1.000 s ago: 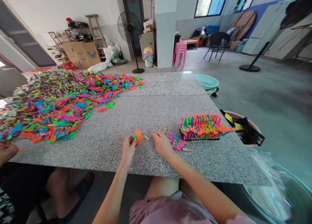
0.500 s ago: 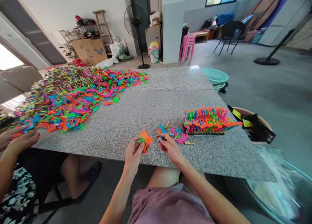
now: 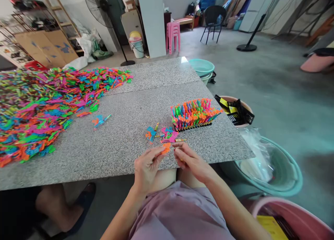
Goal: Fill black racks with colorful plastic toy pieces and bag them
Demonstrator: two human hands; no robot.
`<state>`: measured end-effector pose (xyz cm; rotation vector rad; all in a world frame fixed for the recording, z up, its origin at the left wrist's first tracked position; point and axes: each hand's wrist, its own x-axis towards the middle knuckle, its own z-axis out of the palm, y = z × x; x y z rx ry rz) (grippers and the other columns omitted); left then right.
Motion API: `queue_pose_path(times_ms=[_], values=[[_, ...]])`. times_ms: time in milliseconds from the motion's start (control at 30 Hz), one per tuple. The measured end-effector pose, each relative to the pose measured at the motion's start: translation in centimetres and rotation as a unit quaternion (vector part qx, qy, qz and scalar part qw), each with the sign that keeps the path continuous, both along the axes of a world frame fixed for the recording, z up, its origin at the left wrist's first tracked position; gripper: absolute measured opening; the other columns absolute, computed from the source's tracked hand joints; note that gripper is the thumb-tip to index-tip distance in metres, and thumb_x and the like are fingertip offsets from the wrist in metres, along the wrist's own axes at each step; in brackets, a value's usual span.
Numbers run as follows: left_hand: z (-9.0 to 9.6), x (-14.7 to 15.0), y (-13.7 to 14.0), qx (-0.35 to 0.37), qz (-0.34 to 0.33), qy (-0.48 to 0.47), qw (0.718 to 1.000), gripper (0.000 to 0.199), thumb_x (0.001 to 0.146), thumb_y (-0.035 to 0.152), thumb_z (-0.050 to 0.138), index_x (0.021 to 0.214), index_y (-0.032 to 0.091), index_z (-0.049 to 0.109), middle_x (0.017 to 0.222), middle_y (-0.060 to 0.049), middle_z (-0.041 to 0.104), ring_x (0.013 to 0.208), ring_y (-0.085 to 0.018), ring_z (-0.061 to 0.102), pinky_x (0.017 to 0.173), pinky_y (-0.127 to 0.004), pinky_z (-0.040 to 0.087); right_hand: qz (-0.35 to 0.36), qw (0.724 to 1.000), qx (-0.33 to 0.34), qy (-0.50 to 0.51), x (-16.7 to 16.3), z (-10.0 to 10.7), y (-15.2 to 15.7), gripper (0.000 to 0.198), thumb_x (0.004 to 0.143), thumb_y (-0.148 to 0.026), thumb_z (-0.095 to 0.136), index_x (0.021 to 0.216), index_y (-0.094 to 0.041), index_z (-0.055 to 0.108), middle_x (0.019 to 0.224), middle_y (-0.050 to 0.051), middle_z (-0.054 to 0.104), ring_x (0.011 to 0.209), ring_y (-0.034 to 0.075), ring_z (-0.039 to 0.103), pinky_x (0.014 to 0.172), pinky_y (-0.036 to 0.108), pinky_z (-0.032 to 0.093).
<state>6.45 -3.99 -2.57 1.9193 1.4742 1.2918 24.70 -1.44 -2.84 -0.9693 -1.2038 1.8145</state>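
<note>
Fingers of the left hand [image 3: 146, 165] pinch a small orange plastic piece [image 3: 166, 148] at the speckled grey stone surface's [image 3: 135, 109] near edge; the right hand [image 3: 193, 162] curls just right, its grip unclear. Beyond lies a flat pink plastic piece [image 3: 172, 137].

No text, brand, number or sign can be read. From the middle of the view, yellow labels [image 3: 223, 102] show on black baskets [image 3: 238, 120] toward three o'clock, and a yellow card [image 3: 271, 227] lies in a pink tub [image 3: 294, 206] toward four o'clock (any print on them is too small or blurred to make out).
</note>
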Motion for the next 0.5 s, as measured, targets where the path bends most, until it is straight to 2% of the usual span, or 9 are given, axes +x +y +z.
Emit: queue_pose_path(times_ms=[100, 200, 333, 500], values=[[0.6, -0.2, 0.0, -0.131, -0.004, -0.06, 0.99, 0.013, 0.087, 0.027, 0.067, 0.089, 0.019, 0.077, 0.079, -0.002, 0.077, 0.068, -0.014, 0.07, 0.061, -0.02, 0.054, -0.04, 0.99, 0.108, -0.079, 1.3, 0.6, -0.3, 0.026, 0.092, -0.046, 0.055, 0.1, -0.021, 0.054, 0.08, -0.002, 0.051, 0.067, 0.01, 0.046, 0.059, 0.023, 0.038], [1.2, 0.1, -0.1, -0.206, -0.044, -0.117, 0.97, 0.016, 0.085, 0.029, 0.067, 0.083, 0.018, 0.077, 0.076, -0.002, 0.076, 0.067, -0.014, 0.069, 0.061, -0.019, 0.053, -0.027, 0.971, 0.195, -0.138, 1.5, 0.8, -0.6, 0.02, 0.095, -0.038, 0.054, 0.103, -0.021, 0.061, 0.089, 0.002, 0.059, 0.08, 0.013, 0.053, 0.07, 0.025, 0.042], [1.6, 0.4, -0.1, -0.232, -0.074, -0.15, 0.958, 0.015, 0.083, 0.029, 0.068, 0.081, 0.017, 0.077, 0.077, -0.002, 0.076, 0.068, -0.014, 0.07, 0.063, -0.02, 0.053, -0.059, 0.959, 0.23, -0.156, 1.1, 0.5, -0.6, 0.02, 0.095, -0.034, 0.055, 0.102, -0.021, 0.067, 0.096, 0.004, 0.065, 0.086, 0.015, 0.058, 0.074, 0.026, 0.044], [1.4, 0.1, -0.1, -0.222, -0.069, -0.142, 0.962, 0.014, 0.083, 0.029, 0.068, 0.082, 0.018, 0.077, 0.077, -0.002, 0.076, 0.068, -0.015, 0.069, 0.063, -0.021, 0.053, -0.036, 0.959, 0.225, -0.166, 1.1, 0.2, -0.4, 0.024, 0.095, -0.037, 0.056, 0.102, -0.021, 0.072, 0.094, 0.004, 0.068, 0.084, 0.015, 0.061, 0.075, 0.026, 0.047]])
